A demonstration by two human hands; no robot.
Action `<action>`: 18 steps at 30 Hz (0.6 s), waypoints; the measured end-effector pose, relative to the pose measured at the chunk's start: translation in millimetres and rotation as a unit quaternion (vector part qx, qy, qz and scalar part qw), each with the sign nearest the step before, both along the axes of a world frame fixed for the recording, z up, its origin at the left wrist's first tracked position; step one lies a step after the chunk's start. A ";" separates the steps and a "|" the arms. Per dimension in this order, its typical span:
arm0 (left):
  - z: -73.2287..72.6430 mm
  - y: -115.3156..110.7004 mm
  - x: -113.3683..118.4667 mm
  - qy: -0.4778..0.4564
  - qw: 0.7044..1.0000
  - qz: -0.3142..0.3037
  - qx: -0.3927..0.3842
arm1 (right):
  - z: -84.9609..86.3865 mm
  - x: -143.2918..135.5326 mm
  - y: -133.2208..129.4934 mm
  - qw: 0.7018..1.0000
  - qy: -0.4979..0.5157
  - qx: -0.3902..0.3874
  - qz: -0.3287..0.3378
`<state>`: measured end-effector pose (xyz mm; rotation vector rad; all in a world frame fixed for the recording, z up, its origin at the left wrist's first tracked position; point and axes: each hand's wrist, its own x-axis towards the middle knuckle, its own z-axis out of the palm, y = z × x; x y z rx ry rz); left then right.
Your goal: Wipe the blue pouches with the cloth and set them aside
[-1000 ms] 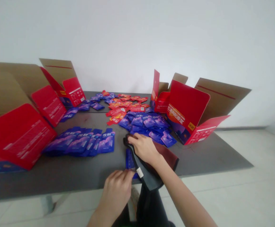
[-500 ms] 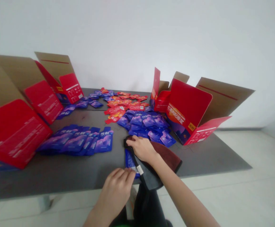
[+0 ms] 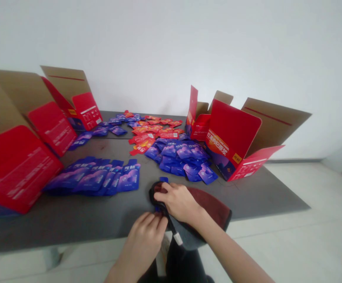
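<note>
The right hand grasps a cloth over a mostly hidden blue packet, lying lengthwise away from the left hand, whose curled fingers are just beside its near end; whether they pinch it, I cannot tell.

Right hand forward, palm down, fingers curled in. Left hand lower in view, back up, fingers bent, near the right. Forearms bare, both angling inward.
</note>
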<state>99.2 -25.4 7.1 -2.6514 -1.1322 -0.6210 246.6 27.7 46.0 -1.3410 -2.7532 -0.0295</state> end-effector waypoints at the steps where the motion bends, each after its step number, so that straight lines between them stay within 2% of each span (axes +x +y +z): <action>1: -0.1 0.5 -0.2 -0.006 1.000 -0.007 0.002 | -1.8 -0.6 9.2 1.000 0.000 0.002 -0.013; 5: 2.5 3.6 -2.0 -0.032 0.999 -0.011 -0.023 | -3.0 -1.4 36.1 0.998 0.001 0.017 -0.068; 7: 2.8 3.9 -4.0 -0.075 0.996 0.005 -0.046 | 2.3 1.7 33.9 0.995 0.032 0.043 -0.088; 9: 0.6 2.3 -6.5 -0.170 0.983 0.034 -0.059 | 11.0 8.7 20.5 0.979 0.130 0.099 -0.122; 10: -1.3 0.8 -7.7 -0.231 0.969 0.056 -0.062 | 15.7 13.6 11.3 0.960 0.203 0.134 -0.142; 12: -5.9 -3.3 -10.2 -0.334 0.933 0.111 -0.080 | 23.8 25.3 -7.5 0.902 0.342 0.200 -0.171; 14: -9.8 -7.9 -12.7 -0.400 0.894 0.168 -0.114 | 26.8 36.6 -21.6 0.857 0.420 0.236 -0.181; 16: -11.9 -12.2 -15.4 -0.469 0.846 0.211 -0.144 | 23.5 44.4 -28.5 0.844 0.443 0.240 -0.183; 18: -12.0 -14.6 -18.1 -0.544 0.792 0.236 -0.143 | 15.4 47.2 -30.0 0.850 0.440 0.222 -0.187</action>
